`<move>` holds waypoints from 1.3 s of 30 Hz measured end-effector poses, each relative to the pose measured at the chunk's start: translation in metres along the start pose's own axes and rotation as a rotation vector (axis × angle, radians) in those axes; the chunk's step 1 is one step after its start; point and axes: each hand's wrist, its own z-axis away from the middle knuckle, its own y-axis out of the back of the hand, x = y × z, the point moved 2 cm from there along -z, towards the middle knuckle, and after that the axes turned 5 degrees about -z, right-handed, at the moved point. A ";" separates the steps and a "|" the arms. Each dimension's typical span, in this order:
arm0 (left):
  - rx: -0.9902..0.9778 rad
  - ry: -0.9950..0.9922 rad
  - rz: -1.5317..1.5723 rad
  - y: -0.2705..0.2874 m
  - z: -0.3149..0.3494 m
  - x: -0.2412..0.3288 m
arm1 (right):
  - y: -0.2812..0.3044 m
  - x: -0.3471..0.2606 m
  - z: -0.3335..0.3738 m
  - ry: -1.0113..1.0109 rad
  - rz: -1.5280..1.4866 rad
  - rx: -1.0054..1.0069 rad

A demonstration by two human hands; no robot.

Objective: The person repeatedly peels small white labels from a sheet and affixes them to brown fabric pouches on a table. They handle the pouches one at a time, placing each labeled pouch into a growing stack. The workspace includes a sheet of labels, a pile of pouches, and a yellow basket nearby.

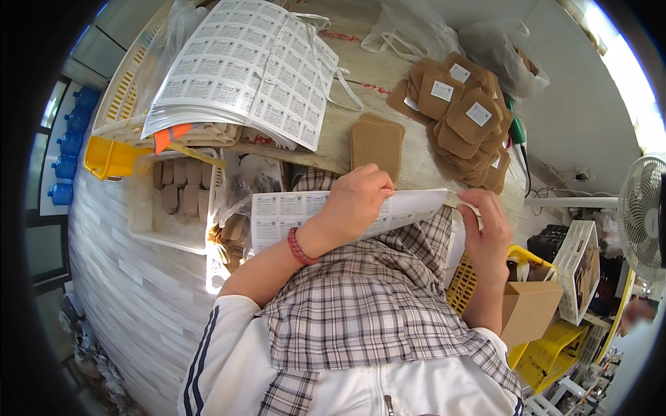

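Note:
A white label sheet [284, 206], printed in small rows and blank toward its right end, lies across my lap at the table's edge. My left hand [357, 201], with a red bracelet at its wrist, is closed at the sheet's upper edge; its fingertips are partly hidden. Just off the sheet's right end is my right hand [485, 220], fingers bent, thumb and forefinger slightly apart, with nothing visible between them. Beyond my left hand sits a small stack of brown textured fabric pads [376, 147]. More brown pads [463, 125], several bearing white labels, are heaped at the right.
A thick stack of printed label sheets [243, 66] covers a cream basket [114, 114] at upper left. Below it, a white crate [146, 225] holds brown pieces. Plastic bags [496, 52] lie at the back. Yellow baskets [551, 357], a cardboard box [531, 312] and a fan [642, 218] are at right.

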 end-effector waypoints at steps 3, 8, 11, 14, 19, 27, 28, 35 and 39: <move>-0.016 0.018 0.035 -0.006 -0.003 0.009 | -0.041 -0.028 -0.009 0.084 -0.103 0.116; 0.013 0.050 -0.041 0.007 0.014 -0.010 | -0.085 0.021 0.011 -0.058 -0.360 -0.027; -0.016 0.020 -0.107 0.011 0.044 -0.029 | -0.090 0.025 0.018 0.031 -0.288 -0.072; -0.014 0.136 0.008 0.006 0.060 -0.028 | -0.091 -0.004 0.018 0.177 -0.145 -0.109; -0.012 0.032 -0.028 0.008 0.048 -0.020 | -0.098 -0.019 0.024 0.173 -0.121 -0.188; -0.123 0.344 -0.003 0.022 0.059 -0.040 | -0.112 0.003 0.036 0.075 -0.347 -0.109; -0.143 0.360 0.033 0.022 0.058 -0.042 | -0.112 0.003 0.037 0.137 -0.294 -0.090; -0.220 0.382 0.099 0.013 0.052 -0.049 | -0.106 0.001 0.047 0.331 -0.113 -0.025; -0.209 0.357 0.094 0.014 0.049 -0.049 | -0.113 0.002 0.049 0.198 -0.208 0.037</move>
